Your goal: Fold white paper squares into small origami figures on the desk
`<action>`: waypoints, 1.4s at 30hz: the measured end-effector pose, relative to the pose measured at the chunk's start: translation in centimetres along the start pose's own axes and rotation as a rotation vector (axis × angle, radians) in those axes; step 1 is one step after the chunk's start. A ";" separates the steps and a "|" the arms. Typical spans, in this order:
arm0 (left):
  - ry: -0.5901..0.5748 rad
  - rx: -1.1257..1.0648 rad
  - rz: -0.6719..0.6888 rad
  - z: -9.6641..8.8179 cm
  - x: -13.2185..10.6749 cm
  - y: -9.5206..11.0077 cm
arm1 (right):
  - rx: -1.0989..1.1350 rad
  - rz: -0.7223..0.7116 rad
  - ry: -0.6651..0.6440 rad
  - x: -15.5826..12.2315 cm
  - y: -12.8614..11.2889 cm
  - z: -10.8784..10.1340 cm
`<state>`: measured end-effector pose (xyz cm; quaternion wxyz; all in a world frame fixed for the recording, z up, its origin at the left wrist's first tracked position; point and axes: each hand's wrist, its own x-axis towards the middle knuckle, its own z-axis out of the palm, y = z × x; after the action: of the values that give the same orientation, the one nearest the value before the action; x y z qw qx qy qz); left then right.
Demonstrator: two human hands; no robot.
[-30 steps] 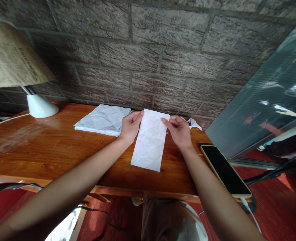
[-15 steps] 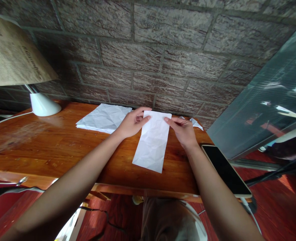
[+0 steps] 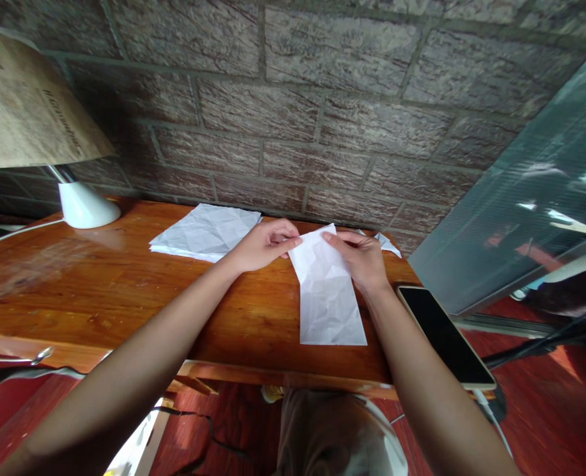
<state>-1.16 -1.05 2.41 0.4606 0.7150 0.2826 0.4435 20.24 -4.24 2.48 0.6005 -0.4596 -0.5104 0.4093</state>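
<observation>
A creased white strip of paper (image 3: 327, 301) hangs between my two hands above the wooden desk, its lower end toward the front edge. My left hand (image 3: 269, 244) pinches its upper left corner between thumb and fingers. On the other side, my right hand (image 3: 360, 254) grips the upper right part, thumb on top and fingers behind. The top part of the strip is bent at an angle to the rest. Left of my left hand lies a stack of crumpled white sheets (image 3: 206, 231). Folded white paper pieces (image 3: 388, 244) sit behind my right hand, partly hidden by it.
A phone (image 3: 444, 337) with a white cable lies at the desk's right edge, beside my right forearm. A lamp (image 3: 88, 205) with a printed shade stands at the left back. The brick wall (image 3: 283, 119) rises behind the desk (image 3: 99, 284), and a glass panel (image 3: 516, 165) is at right.
The strip's top edge has tilted, left corner lower, and its upper part is now bent. Its lower end has swung to the right. Both hands still hold it.
</observation>
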 end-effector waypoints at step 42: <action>-0.246 -0.040 -0.265 -0.6 -0.4 1.1 | -0.025 0.228 -0.126 -1.0 -1.6 0.2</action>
<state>-1.84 -1.62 3.41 0.5602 0.7112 0.3069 0.2937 19.94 -5.58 3.84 0.5108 -0.4956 -0.4968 0.4966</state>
